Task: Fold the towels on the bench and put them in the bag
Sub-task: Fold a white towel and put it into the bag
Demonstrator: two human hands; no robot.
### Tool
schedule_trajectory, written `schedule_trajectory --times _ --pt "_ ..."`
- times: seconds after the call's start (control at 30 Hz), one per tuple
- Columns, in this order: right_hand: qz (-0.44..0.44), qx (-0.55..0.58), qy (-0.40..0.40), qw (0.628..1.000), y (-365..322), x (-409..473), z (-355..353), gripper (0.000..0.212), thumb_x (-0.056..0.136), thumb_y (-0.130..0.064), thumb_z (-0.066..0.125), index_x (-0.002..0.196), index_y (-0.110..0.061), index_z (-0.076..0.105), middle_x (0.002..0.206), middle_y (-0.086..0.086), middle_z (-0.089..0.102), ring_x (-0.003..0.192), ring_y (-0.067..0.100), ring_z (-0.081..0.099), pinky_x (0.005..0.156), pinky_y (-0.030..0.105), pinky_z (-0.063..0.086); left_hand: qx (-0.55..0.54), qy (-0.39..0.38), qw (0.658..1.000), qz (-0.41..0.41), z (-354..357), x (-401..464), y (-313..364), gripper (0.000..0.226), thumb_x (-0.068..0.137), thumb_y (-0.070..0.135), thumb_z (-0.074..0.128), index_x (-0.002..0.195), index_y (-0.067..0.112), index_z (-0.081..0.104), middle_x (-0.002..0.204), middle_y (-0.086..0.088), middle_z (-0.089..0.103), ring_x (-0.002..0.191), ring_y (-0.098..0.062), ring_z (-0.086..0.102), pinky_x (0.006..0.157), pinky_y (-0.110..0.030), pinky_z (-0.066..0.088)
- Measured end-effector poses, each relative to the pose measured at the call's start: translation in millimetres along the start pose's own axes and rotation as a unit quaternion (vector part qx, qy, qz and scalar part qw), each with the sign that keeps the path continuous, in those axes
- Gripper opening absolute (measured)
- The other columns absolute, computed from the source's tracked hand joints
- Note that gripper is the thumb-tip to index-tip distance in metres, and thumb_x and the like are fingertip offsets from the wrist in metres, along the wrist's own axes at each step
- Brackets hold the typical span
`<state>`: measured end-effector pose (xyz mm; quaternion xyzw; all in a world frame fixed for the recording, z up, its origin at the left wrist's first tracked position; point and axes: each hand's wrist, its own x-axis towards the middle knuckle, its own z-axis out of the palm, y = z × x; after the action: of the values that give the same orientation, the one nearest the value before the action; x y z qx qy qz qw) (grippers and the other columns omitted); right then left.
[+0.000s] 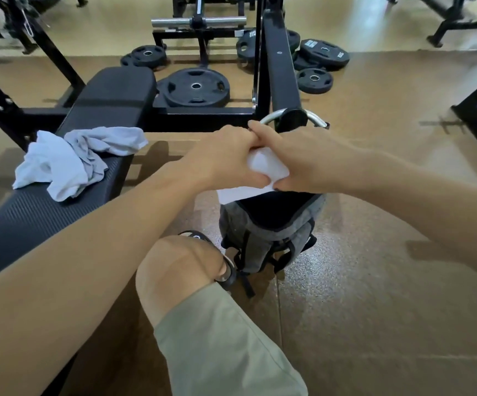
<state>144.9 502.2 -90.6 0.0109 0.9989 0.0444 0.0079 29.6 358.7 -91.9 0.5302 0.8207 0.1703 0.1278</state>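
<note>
Both hands meet over the mouth of the bag, and the grip is a shared one: the left hand (226, 155) and the right hand (303, 161) each have their fingers curled round a folded white towel (266, 167), pressing it between them into a compact bundle. Held tight from both sides like this, the folds probably cannot spring open while it goes in. A flat white edge of the towel shows just under the grip, touching the near rim of the opening, so it appears to be right at the point of entering.

Directly below the grip stands the grey backpack (260, 232) on the floor, upright, its dark-lined mouth gaping upward, its straps trailing toward the person's knee (180, 267) and sandalled foot. It sits close by the leg, likely so the towels can be dropped in without reaching.

Off to the left of the grip, on the black padded desk (31, 212), lie two more towels, crumpled and overlapping: a white towel (51, 167) nearer the edge and a pale grey towel (106, 141) draped partly over it. Neither is folded, so I judge the task to be roughly a third done, with those two left to fold.

Beyond the grip a black machine arm (283, 75) with a metal handle reaches toward it, and weight plates (194, 87) lie on the floor farther off
</note>
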Motion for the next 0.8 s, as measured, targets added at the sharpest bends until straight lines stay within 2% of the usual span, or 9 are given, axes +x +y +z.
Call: schedule_trajectory --times 0.07,0.2,0.27,0.4,0.5,0.57,0.63,0.7,0.8 --pt "0.01 0.032 0.003 0.999 5 -1 5 0.081 0.083 -0.038 0.074 0.149 -0.021 0.031 0.114 0.004 0.066 0.098 0.028 0.065 0.076 0.042 0.053 0.018 -0.002 1.0 0.009 3 -4 -6 0.062 0.066 0.056 0.077 0.121 0.031 0.062 0.104 0.01 0.066 0.092 -0.014 0.062 0.076 -0.036 0.054" --pt "0.016 0.095 -0.018 0.995 15 -9 23 0.045 0.084 -0.036 0.071 0.122 -0.02 0.054 0.105 0.0 0.064 0.098 0.026 0.063 0.077 0.043 0.053 0.116 -0.036 0.992 0.02 19 -7 -20 0.061 0.072 0.047 0.078 0.121 0.026 0.048 0.109 0.001 0.063 0.096 -0.024 0.06 0.073 -0.038 0.049" --pt "0.014 0.108 -0.017 0.994 14 -11 34 0.042 0.082 -0.035 0.073 0.115 -0.018 0.054 0.102 0.0 0.062 0.095 0.026 0.062 0.075 0.04 0.049 0.127 -0.019 0.991 0.04 30 -4 -21 0.05 0.078 0.039 0.075 0.117 0.021 0.049 0.106 0.0 0.064 0.095 -0.025 0.06 0.066 -0.035 0.04" --pt "-0.01 0.033 0.064 0.997 1 -3 55 0.042 0.075 -0.034 0.077 0.101 -0.01 0.055 0.091 0.006 0.06 0.082 0.03 0.06 0.067 0.034 0.037 0.124 0.033 0.99 0.058 43 1 -16 0.044 0.081 0.038 0.073 0.108 0.018 0.046 0.098 0.003 0.06 0.091 -0.026 0.061 0.061 -0.033 0.032" --pt "0.011 -0.005 0.059 0.998 6 3 65 0.029 0.081 -0.027 0.07 0.1 -0.01 0.056 0.088 0.007 0.063 0.078 0.034 0.064 0.06 0.035 0.035 0.074 0.046 0.996 -0.011 57 -6 -23 0.062 0.079 0.042 0.077 0.124 0.016 0.041 0.112 0.002 0.054 0.092 -0.024 0.06 0.061 -0.036 0.041" --pt "0.006 -0.055 0.064 0.996 16 4 75 0.029 0.077 -0.018 0.069 0.101 -0.01 0.055 0.077 0.006 0.061 0.069 0.035 0.063 0.056 0.034 0.031 0.113 0.056 0.991 -0.042 71 -19 -20 0.073 0.079 0.055 0.074 0.127 0.012 0.039 0.123 -0.005 0.047 0.087 -0.02 0.051 0.065 -0.033 0.04" --pt "-0.006 -0.072 0.064 0.995 23 5 85 0.041 0.073 -0.012 0.068 0.111 -0.012 0.053 0.07 0.005 0.059 0.063 0.034 0.063 0.051 0.035 0.035 0.138 0.03 0.99 0.01 88 -39 -15 0.069 0.084 0.067 0.061 0.123 0.013 0.046 0.119 -0.005 0.049 0.091 -0.02 0.049 0.075 -0.034 0.044" --pt "-0.026 -0.062 0.039 0.997 19 8 99 0.05 0.073 -0.01 0.065 0.118 -0.017 0.047 0.073 0.005 0.06 0.066 0.033 0.065 0.052 0.037 0.045 0.115 -0.03 0.986 0.112 105 -56 -12 0.052 0.093 0.06 0.055 0.122 0.017 0.056 0.113 -0.002 0.057 0.101 -0.023 0.055 0.086 -0.035 0.044" --pt "-0.048 -0.053 0.004 0.997 -8 12 128 0.045 0.08 -0.011 0.062 0.123 -0.015 0.046 0.084 0.006 0.065 0.075 0.031 0.066 0.059 0.04 0.053 0.139 -0.036 0.964 0.225 130 -66 -19 0.012 0.095 0.031 0.059 0.097 0.02 0.062 0.085 0.0 0.06 0.077 -0.024 0.062 0.068 -0.034 0.046"
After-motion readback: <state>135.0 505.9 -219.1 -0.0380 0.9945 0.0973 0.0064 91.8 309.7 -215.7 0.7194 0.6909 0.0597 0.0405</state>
